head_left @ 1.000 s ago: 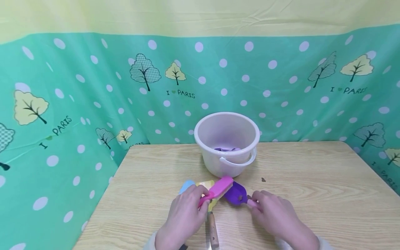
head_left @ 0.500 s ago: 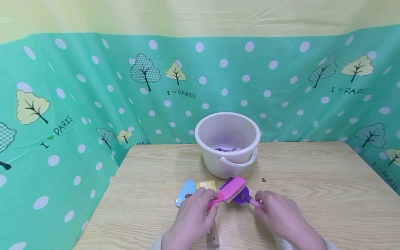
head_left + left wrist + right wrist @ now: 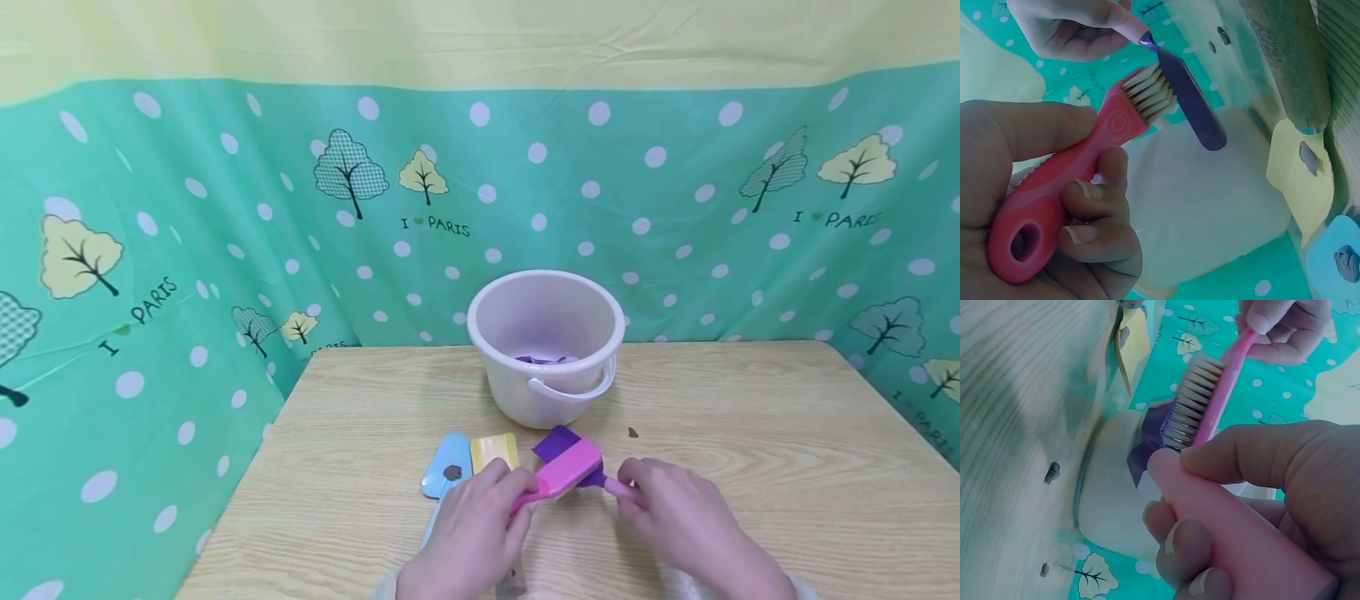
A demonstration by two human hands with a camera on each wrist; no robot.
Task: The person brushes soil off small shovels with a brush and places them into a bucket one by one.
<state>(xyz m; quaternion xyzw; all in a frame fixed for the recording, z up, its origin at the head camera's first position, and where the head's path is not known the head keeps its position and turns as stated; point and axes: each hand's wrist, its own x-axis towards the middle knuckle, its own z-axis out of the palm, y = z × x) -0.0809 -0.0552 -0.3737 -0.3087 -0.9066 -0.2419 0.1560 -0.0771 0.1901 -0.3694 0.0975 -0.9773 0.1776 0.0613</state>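
Observation:
My left hand (image 3: pixel 474 533) grips a pink scrub brush (image 3: pixel 572 467) by its handle. My right hand (image 3: pixel 678 512) holds the pink handle (image 3: pixel 1229 531) of a small purple shovel (image 3: pixel 553 442), its blade raised in front of the bucket. In the right wrist view the pale bristles (image 3: pixel 1192 403) lie against the purple blade. Beside my left hand are a blue shovel (image 3: pixel 448 450), with a dark lump (image 3: pixel 452 472) on its blade, and a yellow shovel (image 3: pixel 497 448) with a wooden handle (image 3: pixel 1291 62). The left hand partly covers both in the head view.
A white bucket (image 3: pixel 517 387) with something purple (image 3: pixel 546 360) inside stands just behind the shovels, its bail hanging at the front. A small dark crumb (image 3: pixel 633 432) lies on the wooden table (image 3: pixel 750 417) to its right. A green printed curtain (image 3: pixel 660 250) closes the back and sides.
The left hand has moved right with the brush, whose head now overlaps the shovel's neck. The purple shovel has turned, and the right hand has shifted slightly right. The blue and yellow blades show more.

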